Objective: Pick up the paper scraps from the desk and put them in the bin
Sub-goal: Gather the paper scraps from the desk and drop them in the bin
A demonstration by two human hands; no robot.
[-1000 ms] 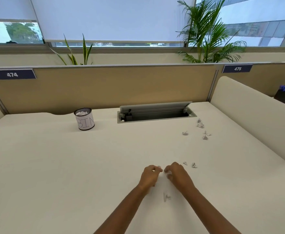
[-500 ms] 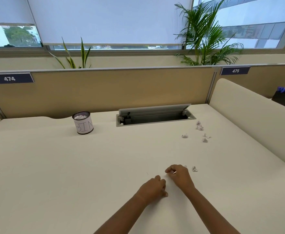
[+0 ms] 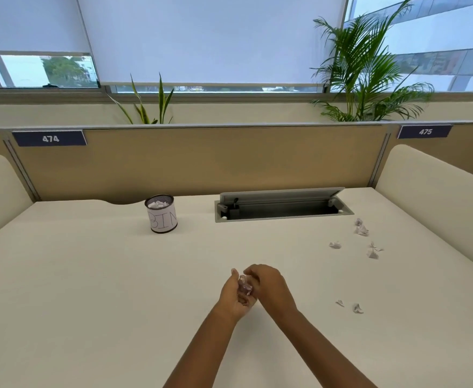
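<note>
— Head view first: what's the biggest thing around the hands?
— The cream desk (image 3: 89, 289), spreading out on every side beneath them. Beyond the hands, at its far edge, stands a tan partition (image 3: 201, 161), and ahead and slightly right of them a grey cable hatch (image 3: 282, 207) sits with its lid propped up.
— And the bin?
— The bin (image 3: 161, 213), a small mesh cup with a paper label, stands ahead and to the left of the hands, well apart from them, white paper already showing at its top.
— The hands themselves?
— The left hand (image 3: 233, 296) is cupped, palm turned up, cradling crumpled paper scraps (image 3: 245, 285). The right hand (image 3: 270, 287) touches it, fingers curled over the same scraps; both are closed around them.
— Anything else lying about?
— Loose scraps on the desk. A far cluster (image 3: 361, 229) lies ahead and right of the hands, near the hatch. Two small bits (image 3: 357, 308) lie to the right of the right hand, nearer.
</note>
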